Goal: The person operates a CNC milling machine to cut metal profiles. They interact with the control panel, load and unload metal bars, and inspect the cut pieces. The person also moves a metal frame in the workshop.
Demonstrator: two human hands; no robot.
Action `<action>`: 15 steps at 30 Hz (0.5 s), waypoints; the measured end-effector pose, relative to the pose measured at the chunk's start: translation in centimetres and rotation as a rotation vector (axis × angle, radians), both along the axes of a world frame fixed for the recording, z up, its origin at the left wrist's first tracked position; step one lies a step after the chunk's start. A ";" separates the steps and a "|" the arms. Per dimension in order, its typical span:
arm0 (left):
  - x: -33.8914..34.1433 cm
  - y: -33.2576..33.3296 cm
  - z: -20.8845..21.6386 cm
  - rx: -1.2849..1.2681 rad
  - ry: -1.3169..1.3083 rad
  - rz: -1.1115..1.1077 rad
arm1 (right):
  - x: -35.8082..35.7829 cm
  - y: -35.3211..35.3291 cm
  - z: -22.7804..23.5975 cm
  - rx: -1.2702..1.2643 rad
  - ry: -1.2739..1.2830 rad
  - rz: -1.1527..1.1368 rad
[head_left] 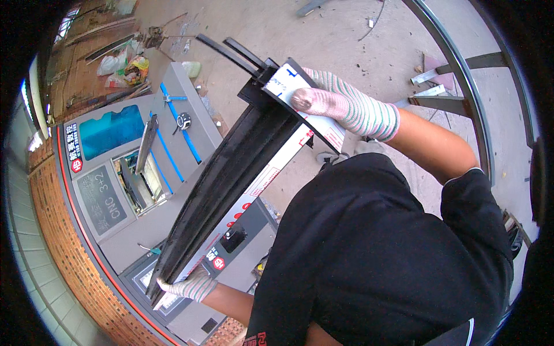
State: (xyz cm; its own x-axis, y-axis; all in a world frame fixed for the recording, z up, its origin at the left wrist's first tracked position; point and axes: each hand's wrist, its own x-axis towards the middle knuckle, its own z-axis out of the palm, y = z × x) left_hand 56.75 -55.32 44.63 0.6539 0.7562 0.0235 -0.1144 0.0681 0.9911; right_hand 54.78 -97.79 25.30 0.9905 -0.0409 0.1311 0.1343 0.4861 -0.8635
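Note:
A long dark profile bar (pixel 228 164), with white printed film (pixel 262 176) along one side, runs slantwise across the middle. My right hand (pixel 346 106), in a striped knit glove, is closed round its upper end, the thumb lying over the white film. Two thin dark prongs (pixel 228 55) stick out beyond that end. Down at the lower left, my left hand (pixel 187 286), gloved alike, grips the bar's other end; the bar hides part of its fingers. Behind the bar stands a grey machine (pixel 135 242) with a teal window (pixel 109 132) and an opening in its top.
On the machine's grey top lie blue strips (pixel 187 144), a round tape measure (pixel 183 120) and a short metal piece (pixel 147 144). A dark metal frame (pixel 461 75) stands at the right. Plastic bags (pixel 130 69) and scraps lie on the floor at the upper left.

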 end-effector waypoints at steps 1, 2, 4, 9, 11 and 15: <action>-0.2 0.0 0.3 0.035 -0.004 0.025 | 0.0 0.0 -0.1 0.080 -0.064 0.057; -0.2 0.2 0.5 0.017 -0.054 0.018 | 0.0 0.4 -0.2 0.114 -0.075 0.054; -0.6 0.7 1.3 0.053 -0.055 0.054 | -0.4 0.5 -0.2 0.098 -0.098 0.054; -1.0 2.8 2.8 0.232 -0.262 0.076 | -2.3 0.7 0.1 0.341 -0.043 0.233; -1.0 3.8 3.3 0.277 -0.302 0.103 | -2.5 0.9 0.0 0.327 -0.053 0.264; 0.2 5.3 3.6 0.259 -0.278 0.123 | -2.6 2.0 -1.6 0.361 -0.034 0.323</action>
State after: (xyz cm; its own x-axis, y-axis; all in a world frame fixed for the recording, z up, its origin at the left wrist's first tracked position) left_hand 56.93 -49.98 48.19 0.5006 0.7741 0.3875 -0.3728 -0.2111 0.9036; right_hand 52.22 -95.78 23.73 0.9554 0.2193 0.1979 -0.0476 0.7756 -0.6294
